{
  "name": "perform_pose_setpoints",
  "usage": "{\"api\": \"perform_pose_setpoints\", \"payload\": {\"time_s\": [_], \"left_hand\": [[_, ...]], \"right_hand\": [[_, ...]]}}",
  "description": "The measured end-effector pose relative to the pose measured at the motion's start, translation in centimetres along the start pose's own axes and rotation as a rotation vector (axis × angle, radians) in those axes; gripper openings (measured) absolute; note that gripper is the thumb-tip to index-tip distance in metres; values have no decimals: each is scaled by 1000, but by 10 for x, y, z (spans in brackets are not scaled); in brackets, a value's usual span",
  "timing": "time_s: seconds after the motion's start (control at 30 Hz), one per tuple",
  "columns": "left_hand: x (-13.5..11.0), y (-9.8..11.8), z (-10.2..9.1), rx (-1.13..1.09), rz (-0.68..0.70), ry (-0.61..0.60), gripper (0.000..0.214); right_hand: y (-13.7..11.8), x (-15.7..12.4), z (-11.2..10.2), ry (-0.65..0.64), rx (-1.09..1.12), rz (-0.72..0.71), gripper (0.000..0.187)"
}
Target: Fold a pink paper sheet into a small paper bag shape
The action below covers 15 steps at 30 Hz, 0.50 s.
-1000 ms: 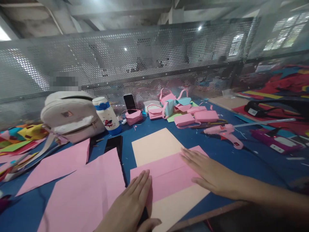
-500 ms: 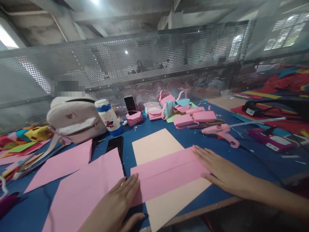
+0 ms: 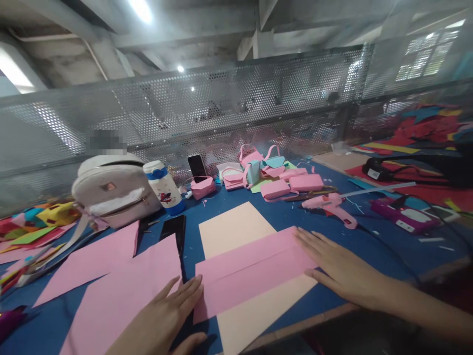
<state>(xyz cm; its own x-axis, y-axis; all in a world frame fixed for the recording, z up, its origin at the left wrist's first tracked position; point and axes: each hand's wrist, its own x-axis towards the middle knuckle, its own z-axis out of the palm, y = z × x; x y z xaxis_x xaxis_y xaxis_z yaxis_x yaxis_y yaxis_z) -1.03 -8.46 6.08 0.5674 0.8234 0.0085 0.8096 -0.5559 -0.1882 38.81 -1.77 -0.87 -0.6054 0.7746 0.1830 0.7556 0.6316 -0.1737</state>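
Note:
A pink sheet of paper [image 3: 251, 268], folded into a wide strip with a seam along its middle, lies across a cream sheet [image 3: 232, 227]. My right hand [image 3: 332, 264] rests flat with fingers stretched out on the strip's right end. At its left end, my left hand [image 3: 166, 308] touches the edge with its fingertips, fingers extended and thumb apart. Beneath and beside my left hand lies a larger pink sheet [image 3: 121, 291], with another pink sheet [image 3: 92, 259] farther back.
Behind stand a pale backpack [image 3: 118, 190], a water bottle [image 3: 164, 190], a propped phone [image 3: 196, 167] and small paper bags [image 3: 275, 188]. A dark phone [image 3: 173, 229] lies flat. To the right are a pink glue gun [image 3: 330, 207] and a purple device [image 3: 404, 214]. A perforated metal panel [image 3: 221, 108] runs behind.
The view has tilted slightly upward and shifted. My left hand has slid a little outward from the strip's left end; my right hand stays on the right end.

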Motion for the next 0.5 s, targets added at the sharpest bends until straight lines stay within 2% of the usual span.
{"api": "perform_pose_setpoints", "payload": {"time_s": [0.13,0.27,0.37,0.5], "left_hand": [[-2,-3,0,-44,16,28,54],[0,0,0,18,46,7,54],[7,10,0,56,67,-8,68],[33,35,0,131,-27,-32,88]], "right_hand": [[0,-2,0,-13,-7,34,65],[-1,-4,-3,-30,-12,54,65],[-2,-5,-5,-64,-31,62,67],[0,-4,-5,-66,-31,55,68]]}}
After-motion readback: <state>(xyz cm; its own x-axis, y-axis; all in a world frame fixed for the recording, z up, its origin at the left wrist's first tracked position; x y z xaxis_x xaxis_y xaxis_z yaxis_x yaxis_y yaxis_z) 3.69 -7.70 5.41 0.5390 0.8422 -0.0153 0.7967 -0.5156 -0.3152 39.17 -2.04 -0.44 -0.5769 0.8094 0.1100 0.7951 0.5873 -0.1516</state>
